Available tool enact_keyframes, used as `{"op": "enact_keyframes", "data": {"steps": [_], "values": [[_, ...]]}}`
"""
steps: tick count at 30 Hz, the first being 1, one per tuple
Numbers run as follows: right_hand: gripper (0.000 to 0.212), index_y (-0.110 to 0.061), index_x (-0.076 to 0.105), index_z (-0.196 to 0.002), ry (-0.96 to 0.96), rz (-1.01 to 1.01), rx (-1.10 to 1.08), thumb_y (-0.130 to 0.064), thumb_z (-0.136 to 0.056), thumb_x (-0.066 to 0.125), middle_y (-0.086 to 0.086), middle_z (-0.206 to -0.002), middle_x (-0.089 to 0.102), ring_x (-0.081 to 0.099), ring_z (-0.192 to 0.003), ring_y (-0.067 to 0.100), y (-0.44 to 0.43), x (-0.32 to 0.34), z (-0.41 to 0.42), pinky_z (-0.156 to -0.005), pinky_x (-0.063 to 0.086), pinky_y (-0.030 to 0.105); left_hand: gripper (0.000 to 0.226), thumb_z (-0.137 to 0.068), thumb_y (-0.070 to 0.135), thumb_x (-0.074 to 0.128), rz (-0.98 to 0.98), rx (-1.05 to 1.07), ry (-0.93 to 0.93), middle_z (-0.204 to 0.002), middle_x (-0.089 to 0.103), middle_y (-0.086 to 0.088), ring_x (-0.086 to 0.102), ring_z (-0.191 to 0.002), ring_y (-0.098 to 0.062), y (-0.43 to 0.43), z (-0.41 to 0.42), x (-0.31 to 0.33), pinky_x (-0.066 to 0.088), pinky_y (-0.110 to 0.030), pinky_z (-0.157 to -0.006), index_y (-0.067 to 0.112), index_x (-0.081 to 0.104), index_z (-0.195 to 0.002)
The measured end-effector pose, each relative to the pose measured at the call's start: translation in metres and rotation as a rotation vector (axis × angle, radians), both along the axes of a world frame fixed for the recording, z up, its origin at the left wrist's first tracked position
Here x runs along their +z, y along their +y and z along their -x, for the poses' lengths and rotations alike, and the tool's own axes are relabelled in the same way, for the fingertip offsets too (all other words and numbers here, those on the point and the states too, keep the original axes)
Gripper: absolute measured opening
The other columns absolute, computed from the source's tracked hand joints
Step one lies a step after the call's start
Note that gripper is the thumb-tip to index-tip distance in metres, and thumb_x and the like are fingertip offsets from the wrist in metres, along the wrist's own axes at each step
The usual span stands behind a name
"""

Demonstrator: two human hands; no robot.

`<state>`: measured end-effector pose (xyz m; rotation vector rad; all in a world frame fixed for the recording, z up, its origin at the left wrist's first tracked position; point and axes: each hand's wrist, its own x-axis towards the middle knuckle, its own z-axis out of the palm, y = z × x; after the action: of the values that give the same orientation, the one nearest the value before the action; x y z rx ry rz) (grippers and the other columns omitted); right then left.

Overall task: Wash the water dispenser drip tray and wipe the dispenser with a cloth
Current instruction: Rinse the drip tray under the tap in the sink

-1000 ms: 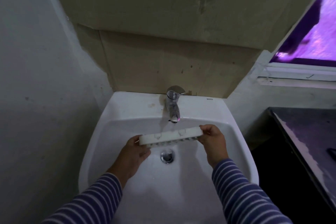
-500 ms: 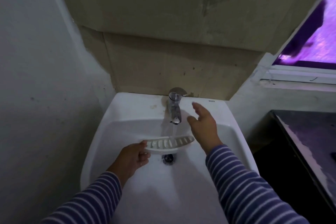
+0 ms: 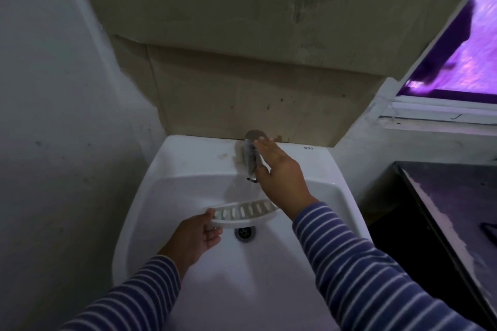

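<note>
The drip tray (image 3: 244, 213) is pinched at its left end by the left grip (image 3: 197, 236) and held over the drain (image 3: 245, 232) in the sink (image 3: 188, 158). Its long axis runs off to the right, under the thin stream. Just behind, the tap (image 3: 251, 158) is touched by the right grip (image 3: 279, 174), fingers straight, nothing clamped. The tray's free end is crowded by the right wrist, fwiw.

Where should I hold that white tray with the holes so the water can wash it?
Grip the drip tray by its short left end, coming from the left, thumb on the rim and fingers beneath, as the left hand does. It is long and thin, so an end grip leaves the slotted top open to the water from the tap.
</note>
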<state>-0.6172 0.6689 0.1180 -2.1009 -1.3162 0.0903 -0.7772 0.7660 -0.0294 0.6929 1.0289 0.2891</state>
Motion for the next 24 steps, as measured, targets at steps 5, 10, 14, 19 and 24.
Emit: {"op": "enact_keyframes", "data": {"steps": [5,10,14,19,24], "values": [[0.046,-0.027,0.055,-0.132,0.334,-0.112,-0.112,-0.009,-0.089,0.055,-0.018,-0.132,0.049,0.044,-0.122,0.000,-0.018,-0.014,-0.011,-0.102,0.033,0.012,0.020,-0.091,0.026,0.059,0.015,0.012,0.001,-0.089,0.061,-0.012,0.062,-0.077,-0.025,-0.002,0.001,0.004,0.050,-0.035,-0.067,0.008,0.061,-0.099],[0.047,-0.016,0.046,-0.138,0.689,0.119,-0.495,-0.022,-0.092,0.056,0.009,-0.141,0.049,0.050,-0.124,0.026,-0.050,-0.054,-0.019,-0.099,0.040,0.033,0.020,-0.091,0.024,0.058,0.033,0.012,0.002,-0.087,0.060,-0.013,0.059,-0.073,-0.025,-0.001,0.006,0.010,0.050,-0.036,-0.068,0.007,0.062,-0.101],[0.060,-0.013,0.030,-0.145,1.091,0.115,-0.514,-0.030,-0.094,0.056,0.017,-0.136,0.050,0.057,-0.108,0.030,-0.060,-0.074,-0.013,-0.092,0.051,0.042,0.018,-0.093,0.022,0.057,0.051,-0.008,-0.017,-0.077,0.060,-0.014,0.058,-0.069,-0.025,-0.004,0.012,0.011,0.050,-0.038,-0.069,0.005,0.062,-0.097],[0.028,-0.008,0.058,-0.118,1.025,-0.086,-0.490,-0.016,-0.091,0.060,0.015,-0.098,0.067,0.065,-0.078,0.027,-0.060,-0.063,-0.006,-0.066,0.059,0.032,0.015,-0.095,0.012,0.051,0.077,-0.015,-0.033,-0.074,0.061,-0.016,0.058,-0.069,-0.026,-0.011,0.012,0.010,0.050,-0.038,-0.067,0.001,0.061,-0.096],[0.037,-0.015,0.055,-0.123,0.952,-0.170,-0.373,-0.016,-0.088,0.066,0.011,-0.108,0.063,0.067,-0.088,0.026,-0.063,-0.044,-0.001,-0.069,0.058,0.028,0.018,-0.094,-0.003,0.043,0.046,-0.004,-0.063,-0.081,0.071,-0.018,0.066,-0.080,-0.031,-0.014,0.009,0.008,0.051,-0.039,-0.073,-0.001,0.060,-0.097]]}}
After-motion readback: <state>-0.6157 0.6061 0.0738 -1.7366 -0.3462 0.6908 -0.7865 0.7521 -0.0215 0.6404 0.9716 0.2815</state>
